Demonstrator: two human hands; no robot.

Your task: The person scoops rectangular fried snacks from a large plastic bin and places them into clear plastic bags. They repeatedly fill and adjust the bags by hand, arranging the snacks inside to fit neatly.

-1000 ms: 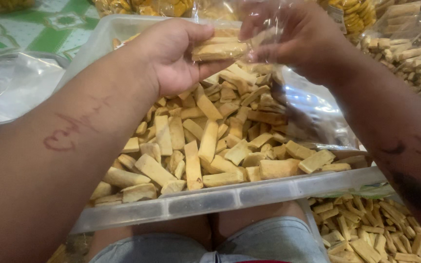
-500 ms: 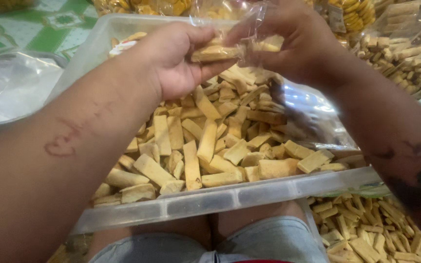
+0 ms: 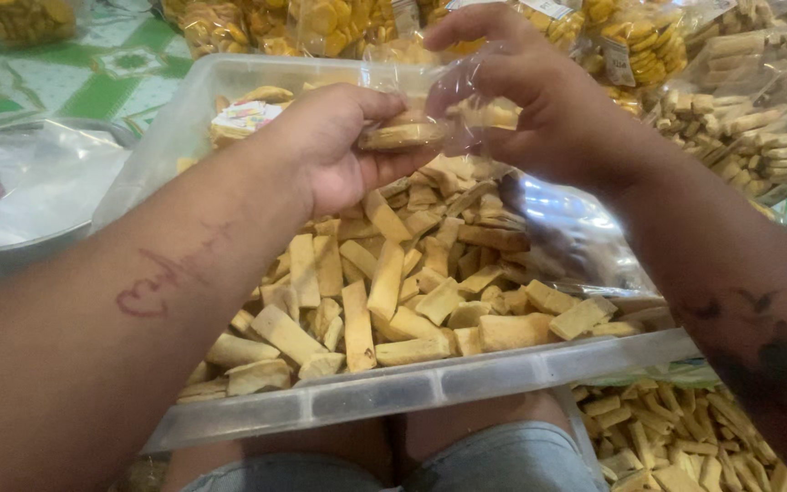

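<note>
Steel bowl (image 3: 20, 196) at far left, lined with a clear plastic sheet, sits on a green patterned cloth (image 3: 93, 82). Well apart from the hands.

Clear plastic tub (image 3: 430, 387) takes the centre, resting across the person's lap, denim shorts (image 3: 494, 465) visible under its near rim. Tub is filled with tan rectangular biscuit sticks (image 3: 384, 282), loosely piled, most lying flat. A small printed label (image 3: 248, 117) lies at the tub's far left corner.

Left hand (image 3: 330, 150) is above the tub's far half, palm turned inward, fingers curled and pinching a small stack of biscuits (image 3: 403, 135) at its left end. Forearm carries a red heart-shaped mark.

Stack sits right at the mouth of a clear plastic bag (image 3: 548, 219), partly inside it; how far in, cannot tell through the glare.

Right hand (image 3: 539, 100) is just beside the left, touching the bag: thumb and fingers closed on the bag's upper edge, holding the mouth open. Rest of the bag hangs down and drapes over the biscuits on the tub's right side. Right forearm has a dark tattoo.

Behind the tub: a row of packed bags of round yellow snacks (image 3: 321, 27). Far right: a bag of pale stick biscuits (image 3: 749, 128). Lower right, beside the tub: a second container of the same tan sticks (image 3: 676, 437).
</note>
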